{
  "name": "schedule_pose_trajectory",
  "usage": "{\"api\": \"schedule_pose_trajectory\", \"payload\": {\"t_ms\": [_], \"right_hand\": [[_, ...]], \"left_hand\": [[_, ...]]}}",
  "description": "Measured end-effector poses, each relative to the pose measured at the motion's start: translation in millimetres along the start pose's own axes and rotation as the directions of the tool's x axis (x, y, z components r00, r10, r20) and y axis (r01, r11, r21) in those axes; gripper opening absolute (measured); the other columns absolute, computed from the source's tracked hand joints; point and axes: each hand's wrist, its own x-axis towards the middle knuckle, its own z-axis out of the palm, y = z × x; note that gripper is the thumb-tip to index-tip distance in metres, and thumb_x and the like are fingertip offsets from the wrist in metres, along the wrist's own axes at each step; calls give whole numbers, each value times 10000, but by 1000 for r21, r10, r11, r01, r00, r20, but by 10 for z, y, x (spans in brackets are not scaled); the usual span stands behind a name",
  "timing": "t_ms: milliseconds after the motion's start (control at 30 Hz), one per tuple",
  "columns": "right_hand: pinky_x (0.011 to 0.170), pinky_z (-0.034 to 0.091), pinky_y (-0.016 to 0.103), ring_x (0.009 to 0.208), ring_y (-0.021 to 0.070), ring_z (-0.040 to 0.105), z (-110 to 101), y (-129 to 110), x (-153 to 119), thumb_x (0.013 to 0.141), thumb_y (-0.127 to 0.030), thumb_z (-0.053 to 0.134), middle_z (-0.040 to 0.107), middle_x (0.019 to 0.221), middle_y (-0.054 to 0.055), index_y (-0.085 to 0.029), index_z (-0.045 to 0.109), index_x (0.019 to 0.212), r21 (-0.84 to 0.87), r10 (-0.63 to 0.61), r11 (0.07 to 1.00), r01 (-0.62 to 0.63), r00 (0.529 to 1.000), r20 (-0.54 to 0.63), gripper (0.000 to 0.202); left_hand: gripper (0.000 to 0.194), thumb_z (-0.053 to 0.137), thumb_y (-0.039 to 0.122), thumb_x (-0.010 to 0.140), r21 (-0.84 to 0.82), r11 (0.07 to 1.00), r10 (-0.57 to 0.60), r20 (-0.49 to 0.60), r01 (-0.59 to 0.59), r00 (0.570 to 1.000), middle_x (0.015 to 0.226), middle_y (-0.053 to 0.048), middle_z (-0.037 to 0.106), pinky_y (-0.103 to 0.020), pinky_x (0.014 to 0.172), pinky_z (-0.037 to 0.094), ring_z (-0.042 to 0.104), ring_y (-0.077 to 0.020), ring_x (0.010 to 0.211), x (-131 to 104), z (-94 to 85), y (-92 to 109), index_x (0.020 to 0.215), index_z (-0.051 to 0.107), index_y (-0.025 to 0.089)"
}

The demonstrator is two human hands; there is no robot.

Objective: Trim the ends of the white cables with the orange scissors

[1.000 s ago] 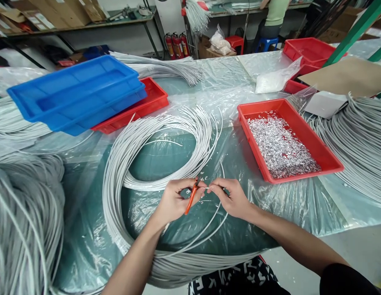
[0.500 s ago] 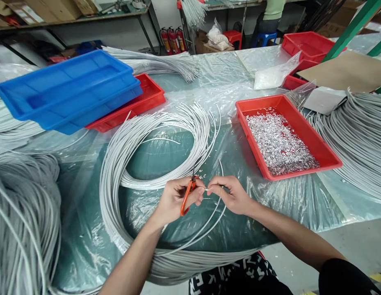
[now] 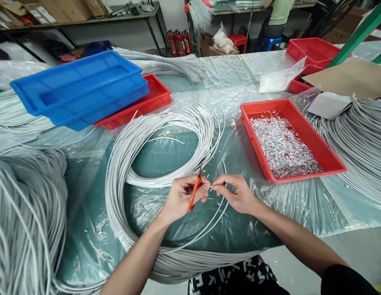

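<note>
Cable end (image 3: 211, 187), above the counter (image 3: 165, 162), pinched at the fingertips of right hand (image 3: 236, 192) and left hand (image 3: 179, 198), latter also gripping orange-handled snips (image 3: 195, 193); best steadied close to the tip, blades angled clear.

A cable coil (image 3: 115, 180) lies along the table's (image 3: 328, 205) near edge. Behind it to the left sit stacked trays (image 3: 82, 88), with a cable bundle (image 3: 174, 65) beyond them near the far edge; to its right, small pieces (image 3: 282, 143) lie in a tray (image 3: 325, 153).
</note>
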Motion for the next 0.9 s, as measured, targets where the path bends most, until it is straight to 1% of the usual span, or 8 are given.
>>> {"api": "schedule_pose_trajectory", "payload": {"t_ms": [133,300,533,633,767,900], "right_hand": [[589,436,241,600,112,555,13,-2,-12,957,-249,553,633,673,12,-165,634,793,-135,-65,989,58,997,-45,200],[593,428,240,595,112,548,18,24,-17,948,-188,553,631,664,8,-167,631,802,-231,-140,965,125,989,-50,167],[593,429,256,595,129,540,32,50,-26,955,-167,539,627,661,13,-181,621,832,-395,-299,882,256,953,-50,148],[593,425,263,590,133,529,44,52,-34,949,-151,547,625,653,16,-178,614,835,-436,-329,857,276,943,-48,135],[591,423,268,583,134,519,63,63,-39,940,-133,554,636,658,18,-179,603,831,-467,-352,836,287,934,-55,128],[591,429,269,590,134,537,71,78,-41,937,-130,556,652,673,19,-184,601,831,-461,-340,845,272,938,-69,127]], "left_hand": [[248,765,345,780,-13,1000,0,-24,0,1000,623,3,617,-199,518,471,568,-90,516,5,17,-25,762,657,122],[255,726,357,815,-31,1000,4,-28,-5,1000,615,6,611,-194,520,468,563,-84,513,12,37,-37,753,641,125],[278,722,369,816,-38,999,-5,-42,4,999,626,3,607,-197,523,470,565,-86,521,6,52,-37,732,613,128],[274,718,362,818,-33,999,4,-41,-5,999,627,5,603,-197,531,474,564,-85,524,6,54,-39,724,607,129],[226,723,329,814,-29,1000,-2,-51,0,999,631,15,602,-188,537,477,566,-81,527,11,55,-43,761,625,133],[190,732,303,801,-25,1000,-3,-84,1,996,639,18,607,-186,545,489,576,-84,539,5,57,-46,779,639,139]]}}
